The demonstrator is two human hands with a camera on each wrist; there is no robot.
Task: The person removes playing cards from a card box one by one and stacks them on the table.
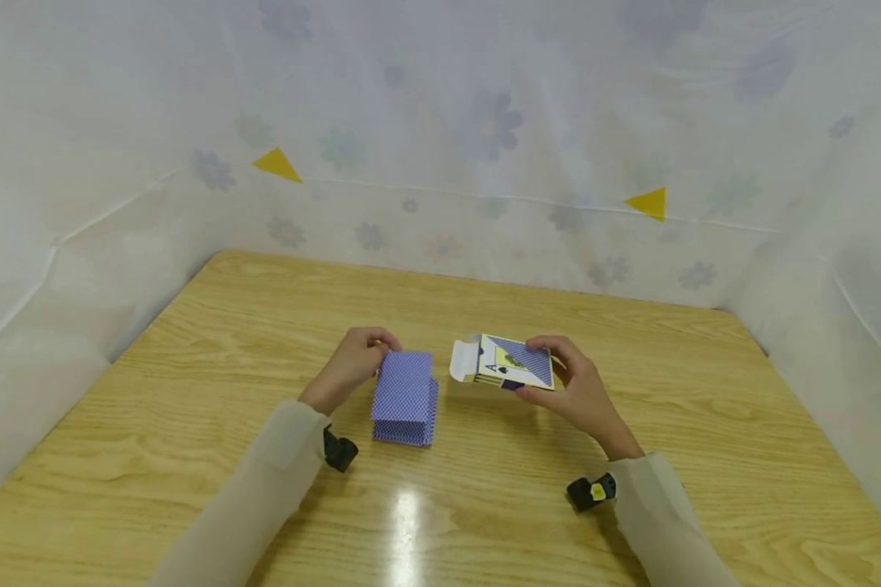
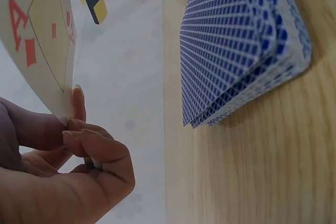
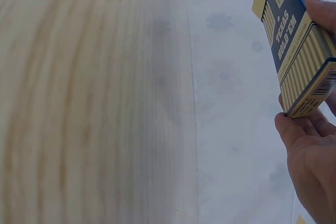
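My left hand (image 1: 356,359) pinches one playing card (image 2: 37,40) by its corner between thumb and fingers. A red A and a red pip show on its face in the left wrist view; its blue patterned back is up in the head view. The card is raised over a stack of blue-backed cards (image 2: 226,45) on the table, overlapping it in the head view. To the right, my right hand (image 1: 576,391) grips a card box (image 1: 514,361) between thumb and fingers, above the table. "Texas Hold 'Em" is printed on its side. The box's white flap (image 1: 462,360) stands open toward the left hand.
The wooden table (image 1: 191,408) reaches back to a white flowered curtain (image 1: 440,139), which also hangs at both sides. Two yellow triangles (image 1: 277,165) mark the back curtain. A small black camera sits on each wrist, the left one (image 1: 339,450) near the stack.
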